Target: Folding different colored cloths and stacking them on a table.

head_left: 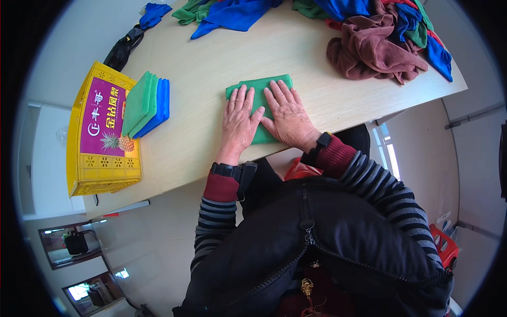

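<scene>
A folded green cloth (pixel 259 84) lies flat near the front edge of the table, under both my hands. My left hand (pixel 240 120) rests on its left part, palm down with the fingers stretched out. On its right part lies my right hand (pixel 289 117), also flat, fingers slightly spread. The two thumbs nearly meet over the middle of the cloth, and the hands hide much of it. To the left, folded green cloths (pixel 141 103) and a folded blue cloth (pixel 162 108) lean in a small stack against a yellow crate.
The yellow crate (pixel 105 177) stands at the table's left edge. A rumpled brown cloth (pixel 364 47) lies at the far right, beside a heap of blue, green and red ones. More loose cloths, including a blue cloth (pixel 229 18), lie along the far side. A black item (pixel 125 48) sits behind the crate.
</scene>
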A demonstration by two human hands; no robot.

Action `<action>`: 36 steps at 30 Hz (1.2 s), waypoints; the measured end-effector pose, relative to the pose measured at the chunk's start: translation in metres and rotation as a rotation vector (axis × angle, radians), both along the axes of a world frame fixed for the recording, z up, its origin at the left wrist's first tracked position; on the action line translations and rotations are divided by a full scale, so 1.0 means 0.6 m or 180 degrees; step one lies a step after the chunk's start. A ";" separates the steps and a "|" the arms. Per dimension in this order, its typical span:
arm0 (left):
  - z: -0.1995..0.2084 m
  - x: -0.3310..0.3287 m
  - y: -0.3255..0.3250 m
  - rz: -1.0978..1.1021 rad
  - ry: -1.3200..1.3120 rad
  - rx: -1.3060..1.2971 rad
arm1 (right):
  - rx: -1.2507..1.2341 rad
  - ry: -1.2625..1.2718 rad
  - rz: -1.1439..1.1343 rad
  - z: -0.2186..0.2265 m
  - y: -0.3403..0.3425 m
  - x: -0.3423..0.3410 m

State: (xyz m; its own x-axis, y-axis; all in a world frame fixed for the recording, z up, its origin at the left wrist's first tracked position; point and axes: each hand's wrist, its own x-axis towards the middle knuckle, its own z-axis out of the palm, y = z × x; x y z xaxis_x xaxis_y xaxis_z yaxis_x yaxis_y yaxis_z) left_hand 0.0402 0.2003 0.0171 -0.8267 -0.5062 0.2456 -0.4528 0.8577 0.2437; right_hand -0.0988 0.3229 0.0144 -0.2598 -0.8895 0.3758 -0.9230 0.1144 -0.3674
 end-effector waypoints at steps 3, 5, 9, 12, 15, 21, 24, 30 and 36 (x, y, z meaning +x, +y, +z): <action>-0.002 0.006 -0.003 0.0135 -0.0052 -0.0005 | 0.0217 -0.0072 -0.0074 0.001 0.007 -0.001; -0.003 0.010 -0.003 0.0285 -0.0153 0.0082 | 0.0224 -0.0018 -0.0084 -0.004 0.014 -0.004; -0.008 0.033 -0.022 0.0519 -0.0089 0.0117 | 0.0252 0.0080 -0.0032 0.000 0.014 -0.008; -0.008 0.054 -0.038 0.0747 -0.0140 0.0079 | 0.0325 0.0087 0.0041 -0.003 0.018 -0.017; 0.003 0.082 -0.037 0.1017 -0.0344 -0.0066 | 0.0346 0.0243 0.0176 0.001 0.017 -0.036; 0.017 0.105 0.001 0.0982 0.0076 -0.0158 | 0.0155 0.0263 0.0246 0.022 0.019 -0.029; 0.011 0.083 0.031 0.0709 0.0253 -0.0252 | -0.0184 0.0446 0.0177 0.022 0.012 0.014; -0.021 0.080 0.060 0.0419 0.0352 -0.0264 | -0.0060 0.0632 0.0307 -0.002 0.017 0.040; -0.030 0.118 0.040 0.0578 0.0365 -0.0069 | -0.0064 0.0665 0.0267 -0.010 0.022 0.039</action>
State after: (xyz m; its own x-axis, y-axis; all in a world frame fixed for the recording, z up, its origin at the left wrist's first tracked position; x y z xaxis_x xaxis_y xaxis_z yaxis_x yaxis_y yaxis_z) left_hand 0.1111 0.2242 -0.0011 -0.6883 -0.6380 0.3452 -0.5708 0.7701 0.2849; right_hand -0.0753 0.3364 0.0085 -0.1000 -0.8966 0.4315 -0.9852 0.0287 -0.1687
